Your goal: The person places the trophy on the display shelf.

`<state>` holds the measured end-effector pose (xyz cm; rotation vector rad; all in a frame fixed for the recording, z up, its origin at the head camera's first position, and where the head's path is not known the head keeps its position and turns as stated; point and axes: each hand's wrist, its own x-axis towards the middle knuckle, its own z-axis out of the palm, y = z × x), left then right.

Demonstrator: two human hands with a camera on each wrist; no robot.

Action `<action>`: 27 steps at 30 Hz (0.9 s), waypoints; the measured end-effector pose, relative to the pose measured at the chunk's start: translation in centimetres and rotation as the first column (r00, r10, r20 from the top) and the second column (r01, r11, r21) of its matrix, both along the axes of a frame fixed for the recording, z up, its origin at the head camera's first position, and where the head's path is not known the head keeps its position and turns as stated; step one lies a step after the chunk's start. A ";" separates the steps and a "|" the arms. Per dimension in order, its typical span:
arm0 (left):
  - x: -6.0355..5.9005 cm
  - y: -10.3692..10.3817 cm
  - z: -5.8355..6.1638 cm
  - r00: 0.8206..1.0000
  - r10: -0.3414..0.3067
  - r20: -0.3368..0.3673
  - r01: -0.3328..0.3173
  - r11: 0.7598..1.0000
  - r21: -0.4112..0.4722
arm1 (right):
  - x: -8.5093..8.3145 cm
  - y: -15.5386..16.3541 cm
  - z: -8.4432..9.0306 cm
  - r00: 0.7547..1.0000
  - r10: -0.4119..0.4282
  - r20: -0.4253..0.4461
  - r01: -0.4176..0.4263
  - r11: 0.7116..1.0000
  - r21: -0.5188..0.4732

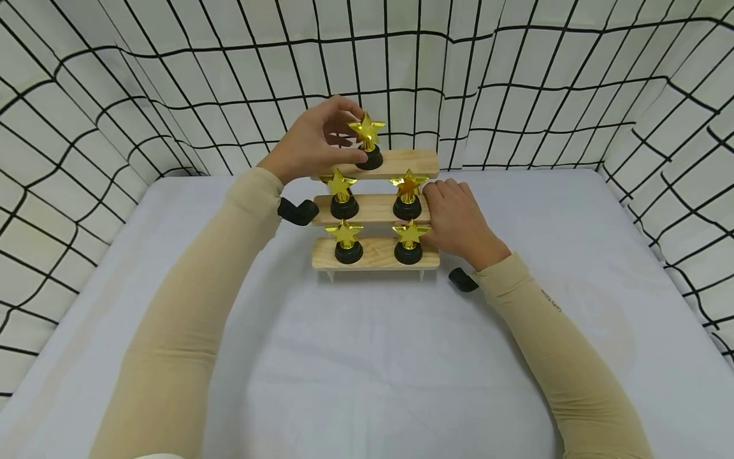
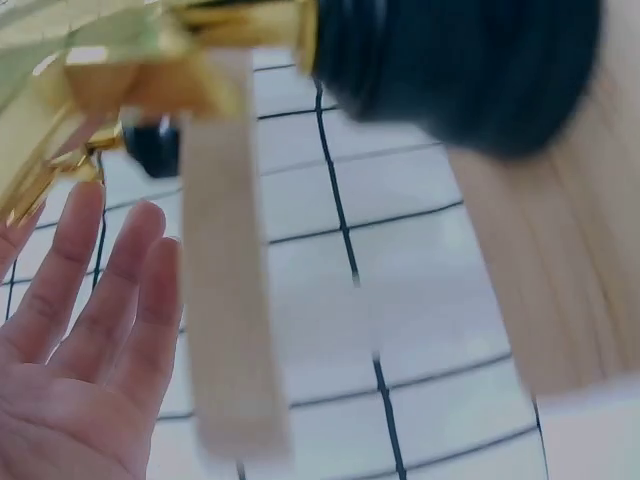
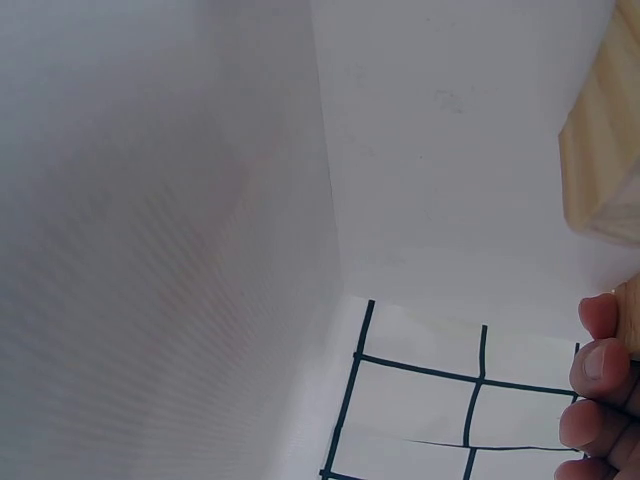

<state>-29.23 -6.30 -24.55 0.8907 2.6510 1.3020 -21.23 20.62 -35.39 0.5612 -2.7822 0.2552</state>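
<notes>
My left wrist view is badly blurred: only a black trophy base [image 2: 460, 70], a smear of gold and a pale wooden upright show, with my left-hand fingers [image 2: 120, 290] stretched out beside them. My right wrist view shows mostly white cloth, a corner of wood at its right edge and 3 fingertips [image 3: 600, 365] cut off there, curled against the wood. The back of the stepped wooden stand [image 1: 375, 207] and the far side of its top shelf are hidden from the head view.

I count 5 gold star trophies on the 3 shelves: 1 on the top shelf near its left end, 2 on the middle shelf, 2 on the bottom shelf. My left hand [image 1: 318, 140] pinches the top trophy [image 1: 367, 143], thumb at its black base and fingers curved behind the star; the base seems to sit on the shelf. My right hand [image 1: 455, 220] rests against the stand's right end beside the middle and bottom shelves, fingers bent onto the wood. The stand sits on the white table [image 1: 367, 357] towards its far edge, roughly centred
</notes>
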 end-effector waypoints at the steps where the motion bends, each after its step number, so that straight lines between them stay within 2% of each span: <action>1: 0.0 -0.3 0.0 1.000 0.009 -0.006 -0.009 1.000 0.004 | -0.1 0.1 0.0 1.000 -0.001 0.008 0.001 1.000 0.001; 4: 0.2 -1.7 0.0 0.999 0.040 -0.020 -0.040 0.999 0.020 | -0.3 0.4 -0.2 1.000 -0.013 0.026 0.013 1.000 -0.001; 10: 1.2 -5.9 -0.5 0.983 0.160 -0.092 -0.165 0.985 -0.042 | -0.8 1.2 -0.5 0.998 -0.011 0.059 0.013 1.000 -0.026; 15: 2.6 -9.4 -2.0 0.969 0.225 -0.104 -0.233 0.970 -0.071 | -1.0 1.7 -0.5 0.996 -0.005 0.085 0.007 1.000 -0.022; 19: 3.7 -11.1 -3.2 0.961 0.253 -0.110 -0.262 0.962 -0.077 | -1.1 2.3 -0.5 0.991 0.005 0.133 0.003 0.998 -0.062; 23: 4.7 -12.1 -4.2 0.955 0.277 -0.105 -0.288 0.952 -0.107 | -1.1 3.6 -0.5 0.976 0.012 0.217 0.014 0.993 -0.121; 27: 5.7 -13.3 -5.1 0.948 0.302 -0.101 -0.314 0.940 -0.131 | -1.0 5.3 -0.1 0.949 -0.011 0.314 0.061 0.987 -0.148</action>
